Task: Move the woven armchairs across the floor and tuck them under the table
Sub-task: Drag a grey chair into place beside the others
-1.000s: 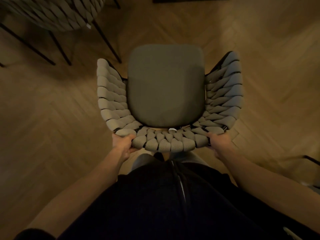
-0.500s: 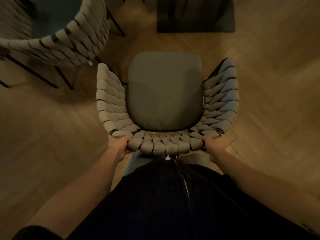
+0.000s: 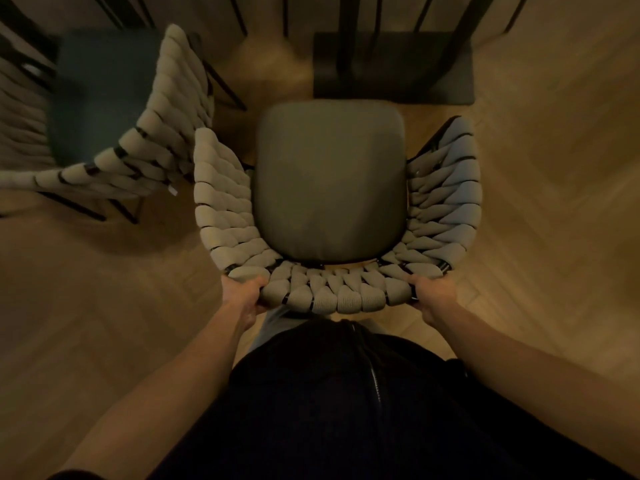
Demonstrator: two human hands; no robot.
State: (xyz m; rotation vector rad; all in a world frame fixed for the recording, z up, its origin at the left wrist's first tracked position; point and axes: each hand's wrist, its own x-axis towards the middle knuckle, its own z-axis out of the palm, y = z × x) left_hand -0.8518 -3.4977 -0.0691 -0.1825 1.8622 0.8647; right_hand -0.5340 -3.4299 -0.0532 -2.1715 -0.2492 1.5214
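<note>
A woven armchair (image 3: 221, 202) with a grey seat cushion (image 3: 329, 178) stands directly in front of me, seen from above. My left hand (image 3: 244, 294) grips the left end of its woven backrest rim. My right hand (image 3: 433, 294) grips the right end of the same rim. Just beyond the chair's front edge lies the dark flat base (image 3: 394, 74) of the table, with dark upright legs rising from it. A second woven armchair (image 3: 162, 133) with a dark teal seat stands at the upper left, its arm close to the held chair's left arm.
The floor (image 3: 554, 202) is light herringbone wood, open to the right and lower left. Thin black chair legs (image 3: 225, 84) slant down behind the second armchair. My dark-clothed torso fills the bottom middle of the view.
The held armchair has travelled forward toward the table base, which has come fully into view. The second armchair at the left now shows much more and sits nearer.
</note>
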